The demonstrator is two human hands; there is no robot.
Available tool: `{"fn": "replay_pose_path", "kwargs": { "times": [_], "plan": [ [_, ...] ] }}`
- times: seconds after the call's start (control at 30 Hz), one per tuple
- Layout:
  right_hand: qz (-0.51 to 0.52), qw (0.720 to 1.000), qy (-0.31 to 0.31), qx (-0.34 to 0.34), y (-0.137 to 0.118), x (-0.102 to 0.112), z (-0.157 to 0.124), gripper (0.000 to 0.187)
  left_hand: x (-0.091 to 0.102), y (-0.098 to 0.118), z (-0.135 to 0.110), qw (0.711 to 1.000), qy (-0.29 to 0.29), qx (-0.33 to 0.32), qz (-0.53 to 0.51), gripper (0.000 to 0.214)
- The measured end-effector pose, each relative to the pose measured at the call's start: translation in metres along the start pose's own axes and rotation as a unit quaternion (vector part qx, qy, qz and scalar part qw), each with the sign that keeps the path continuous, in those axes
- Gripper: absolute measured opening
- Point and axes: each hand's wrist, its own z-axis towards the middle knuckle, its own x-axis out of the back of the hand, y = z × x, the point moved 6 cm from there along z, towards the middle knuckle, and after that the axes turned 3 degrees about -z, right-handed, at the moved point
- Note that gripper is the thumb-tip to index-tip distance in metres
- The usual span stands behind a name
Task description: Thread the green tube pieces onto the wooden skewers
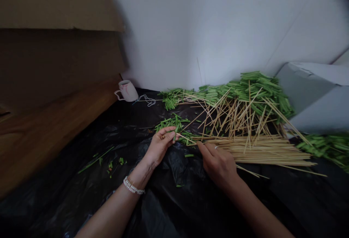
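Observation:
My left hand point(163, 138), wearing a ring and a beaded bracelet, pinches a short cut green stalk point(176, 132) between thumb and fingers. Closed around a thin bamboo skewer point(187, 138) is my right hand point(218, 158), also with a ring. The skewer's far end meets the green stalk at my left fingertips; whether it pierces the stalk I cannot tell. Just beyond my left hand lies a small heap of loose cut stalks point(166, 122). A thick bundle of bare skewers point(269, 152) lies right of my right hand.
Skewers loaded with green stalks point(261, 85) are piled along the white wall point(169, 41). A mug point(127, 91) and tangled string point(148, 100) stand at the back left. Black plastic sheeting point(163, 201) covers the surface. Cardboard point(60, 52) rises left; a pale box point(313, 92) stands right.

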Motion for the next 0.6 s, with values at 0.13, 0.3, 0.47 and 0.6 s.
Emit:
{"fn": "replay_pose_path", "kwargs": {
  "times": [0.13, 0.3, 0.47, 0.6],
  "plan": [
    [-0.002, 1.0, 0.005, -0.005, 0.0, 0.001, 0.0, 0.03, 0.002, -0.003, 0.0, 1.0, 0.019, 0.015, -0.017, 0.022],
    [0.001, 1.0, 0.016, -0.01, -0.001, 0.001, 0.0, 0.031, -0.001, -0.005, -0.002, 0.999, 0.018, 0.031, -0.034, 0.023],
    [0.008, 1.0, 0.004, -0.014, -0.002, -0.002, -0.001, 0.032, -0.005, -0.008, -0.003, 0.997, 0.005, 0.054, -0.054, 0.02],
    [0.015, 1.0, -0.004, -0.025, -0.002, -0.005, -0.003, 0.032, -0.008, -0.012, -0.004, 0.995, -0.009, 0.067, -0.07, 0.019]
  ]
}}
